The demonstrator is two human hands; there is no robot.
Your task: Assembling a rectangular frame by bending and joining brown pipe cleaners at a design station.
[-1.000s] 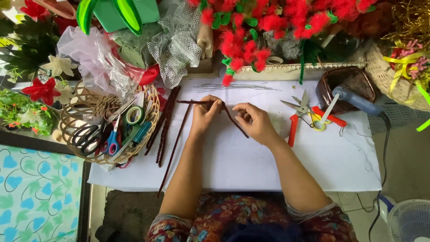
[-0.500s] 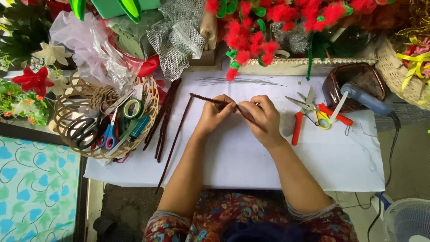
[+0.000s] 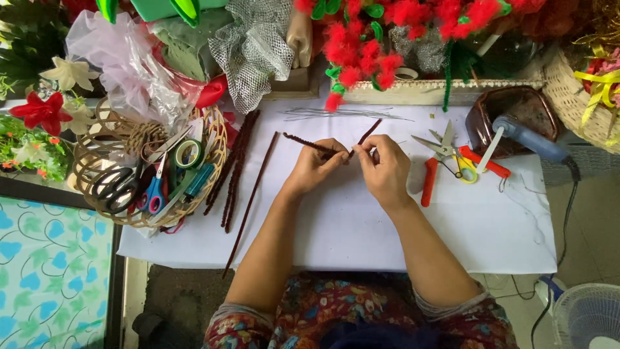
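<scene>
Both hands, left hand and right hand, pinch closed on a dark red chenille stem held just above the white sheet covering the table, fingertips meeting mid-stem where it bends, apparently for control.

I am looking down at what seems a home craft corner for making artificial flowers. A white sheet covers the worktable. Around it crowd red pompom blooms, silver mesh netting, fabric flowers, a wicker basket of scissors and tape, red-handled pliers and a glue gun. A small fan stands on the floor.
</scene>
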